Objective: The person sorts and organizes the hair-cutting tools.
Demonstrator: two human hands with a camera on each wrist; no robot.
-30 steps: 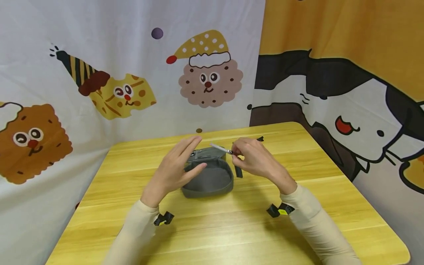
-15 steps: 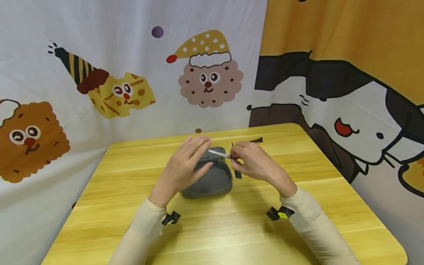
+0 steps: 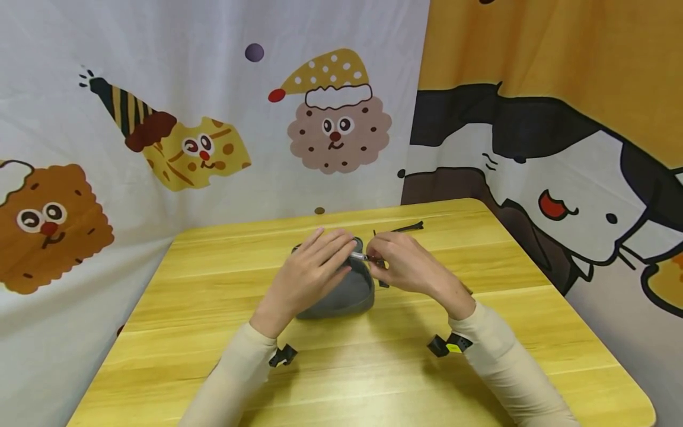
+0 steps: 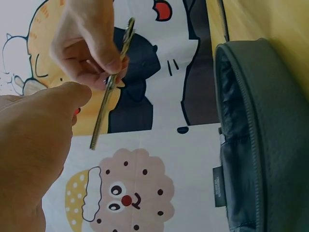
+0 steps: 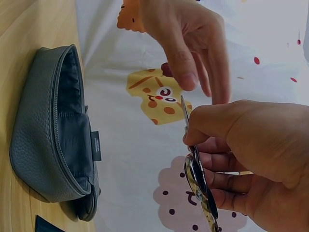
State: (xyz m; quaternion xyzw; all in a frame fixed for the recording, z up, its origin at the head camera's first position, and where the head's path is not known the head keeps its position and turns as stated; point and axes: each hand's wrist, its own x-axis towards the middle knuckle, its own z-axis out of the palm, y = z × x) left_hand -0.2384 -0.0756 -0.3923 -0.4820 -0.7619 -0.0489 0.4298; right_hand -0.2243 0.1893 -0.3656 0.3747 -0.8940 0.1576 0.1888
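Backdrop: printed cloth [image 3: 197, 35], white and ochre, cartoon faces. Tabletop [image 3: 395, 379]: pale yellow wood grain.

Item 1. Slim metal tool [image 5: 194, 176], bright finish, exact kind not certain. Located in the air, off the tabletop; in the head view it crosses the back part of the pouch. One end narrows to a thin tip; the shiny length behind it looks broader and rounded. Handling, by judgement: light, rigid, slick where polished, not fragile, the tip possibly sharp. Best held by the broader length, between thumb and fingertips, clear of the tip; a loose pinch could let it swivel.

Item 2. Right grip [image 3: 408, 261]: thumb and fingers pinching Item 1 partway along.

Item 3. Left grip [image 3: 309, 270]: fingers extended, thumb apart from them, holding nothing; near the tip, which looks just clear of it in the wrist views.

Item 4. Grey pouch [image 3: 341, 309]: unzipped, lid back, dark lining, standing on the tabletop. Appears soft-skinned but self-supporting; best steadied by its side wall.

Item 5. Thin black strip [image 3: 409, 227]: lying on the tabletop beyond the right grip.
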